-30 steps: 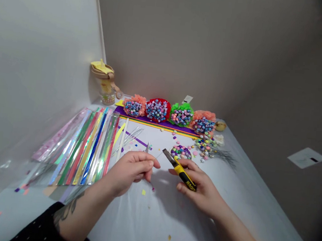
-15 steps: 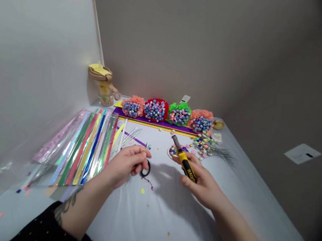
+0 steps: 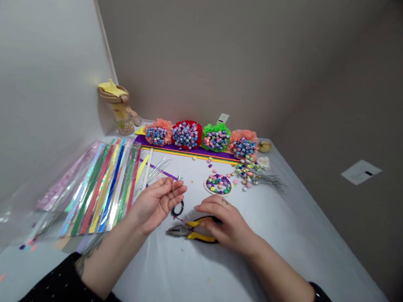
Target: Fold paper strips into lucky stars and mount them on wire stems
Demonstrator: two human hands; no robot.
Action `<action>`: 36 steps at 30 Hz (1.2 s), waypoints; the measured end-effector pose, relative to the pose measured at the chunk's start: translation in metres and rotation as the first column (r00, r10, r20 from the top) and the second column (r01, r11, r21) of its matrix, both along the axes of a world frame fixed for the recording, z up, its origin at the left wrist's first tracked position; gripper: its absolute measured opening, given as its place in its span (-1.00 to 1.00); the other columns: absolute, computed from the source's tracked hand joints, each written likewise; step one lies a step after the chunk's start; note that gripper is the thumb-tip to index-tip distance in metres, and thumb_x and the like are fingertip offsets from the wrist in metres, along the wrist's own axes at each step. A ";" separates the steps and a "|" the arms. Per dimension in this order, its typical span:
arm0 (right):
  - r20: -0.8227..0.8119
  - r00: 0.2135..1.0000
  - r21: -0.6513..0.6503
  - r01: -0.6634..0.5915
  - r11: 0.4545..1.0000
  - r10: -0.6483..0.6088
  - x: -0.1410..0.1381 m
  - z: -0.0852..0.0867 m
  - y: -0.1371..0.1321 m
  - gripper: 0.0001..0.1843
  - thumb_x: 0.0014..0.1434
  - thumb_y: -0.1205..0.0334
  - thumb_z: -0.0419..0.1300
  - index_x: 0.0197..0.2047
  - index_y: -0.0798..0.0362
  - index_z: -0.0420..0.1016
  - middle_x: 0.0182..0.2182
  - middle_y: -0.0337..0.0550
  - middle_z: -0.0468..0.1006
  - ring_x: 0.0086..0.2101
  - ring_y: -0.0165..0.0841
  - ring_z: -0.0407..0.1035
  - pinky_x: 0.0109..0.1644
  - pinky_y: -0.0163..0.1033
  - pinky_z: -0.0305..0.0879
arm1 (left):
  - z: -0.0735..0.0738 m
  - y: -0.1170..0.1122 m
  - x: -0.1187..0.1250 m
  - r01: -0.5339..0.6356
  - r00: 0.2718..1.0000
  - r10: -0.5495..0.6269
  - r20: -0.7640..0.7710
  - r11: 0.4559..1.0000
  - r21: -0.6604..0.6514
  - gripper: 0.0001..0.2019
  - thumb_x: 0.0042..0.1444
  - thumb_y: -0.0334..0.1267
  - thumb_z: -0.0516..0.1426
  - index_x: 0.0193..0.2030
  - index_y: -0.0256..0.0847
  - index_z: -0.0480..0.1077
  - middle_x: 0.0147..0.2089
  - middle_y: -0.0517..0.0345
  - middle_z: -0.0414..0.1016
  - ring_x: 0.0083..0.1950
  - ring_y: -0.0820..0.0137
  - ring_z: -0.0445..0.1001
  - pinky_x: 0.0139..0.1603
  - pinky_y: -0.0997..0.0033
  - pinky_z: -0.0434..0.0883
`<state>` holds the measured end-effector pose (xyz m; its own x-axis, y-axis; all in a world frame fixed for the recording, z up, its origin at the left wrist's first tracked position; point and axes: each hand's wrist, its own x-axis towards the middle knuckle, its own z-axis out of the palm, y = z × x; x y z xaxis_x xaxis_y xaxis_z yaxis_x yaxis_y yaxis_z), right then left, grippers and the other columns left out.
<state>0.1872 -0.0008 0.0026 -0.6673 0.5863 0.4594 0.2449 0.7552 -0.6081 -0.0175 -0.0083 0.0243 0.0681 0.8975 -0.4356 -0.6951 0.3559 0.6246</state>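
My left hand (image 3: 160, 199) is turned palm up with its fingers curled, and a thin, pale wire-like strand (image 3: 174, 193) seems to be pinched by the thumb. Close behind its fingertips lie scissors (image 3: 177, 209) with a black finger loop; the hand hides part of them. My right hand (image 3: 228, 223) rests over the yellow and black handles of a pair of pliers (image 3: 180, 230), fingers around them. The pliers are low at the table, jaws pointing left. Beyond the right hand sits a small round dish (image 3: 218, 184) of colourful paper stars.
Star-filled crepe-paper bunches (image 3: 186, 135) line the back on purple sheets (image 3: 141, 140). Packs of shiny paper strips (image 3: 102, 184) lie left, below a tumbler (image 3: 119, 109). Loose stars (image 3: 248, 169) and thin wires (image 3: 270, 181) are at the back right.
My right hand has come down and towards the left, turning the pliers from upright to lying flat with jaws left. My left hand has rolled palm up. The view has shifted slightly.
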 end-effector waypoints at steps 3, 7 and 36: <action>-0.169 0.986 0.131 0.013 0.991 0.009 -0.013 -0.004 -0.008 -0.75 0.23 0.34 0.04 -0.07 -0.01 0.45 -0.32 -0.10 0.53 -0.29 -0.37 0.39 -0.17 -0.23 0.33 | -0.007 -0.008 0.018 0.061 0.997 -0.059 0.042 0.996 -0.058 -0.88 0.18 -0.52 0.01 -0.33 -0.28 0.29 -0.31 0.06 0.54 -0.28 0.43 0.58 -0.29 0.52 0.53; -0.358 0.932 0.029 0.063 0.998 -0.048 -0.011 0.001 -0.010 -0.84 0.19 0.35 0.13 -0.23 -0.03 0.53 -0.40 -0.16 0.55 -0.35 -0.38 0.41 -0.23 -0.25 0.36 | -0.009 -0.019 0.031 0.169 0.986 -0.169 0.008 0.986 -0.013 -0.94 0.18 -0.47 0.05 -0.28 -0.29 0.32 -0.19 -0.01 0.54 -0.19 0.43 0.56 -0.20 0.53 0.49; -0.569 0.202 -0.815 -0.266 0.515 -0.797 0.083 0.005 0.072 -0.76 -0.16 0.31 0.39 -0.43 0.07 0.40 -0.63 -0.36 0.47 -0.70 -0.59 0.24 -0.66 -0.51 0.22 | -0.008 0.087 0.098 0.582 -0.583 0.157 -0.797 0.765 -0.276 -0.77 0.08 -0.16 0.08 -0.26 -0.26 0.46 -0.18 -0.08 0.50 -0.14 0.22 0.47 -0.17 0.37 0.35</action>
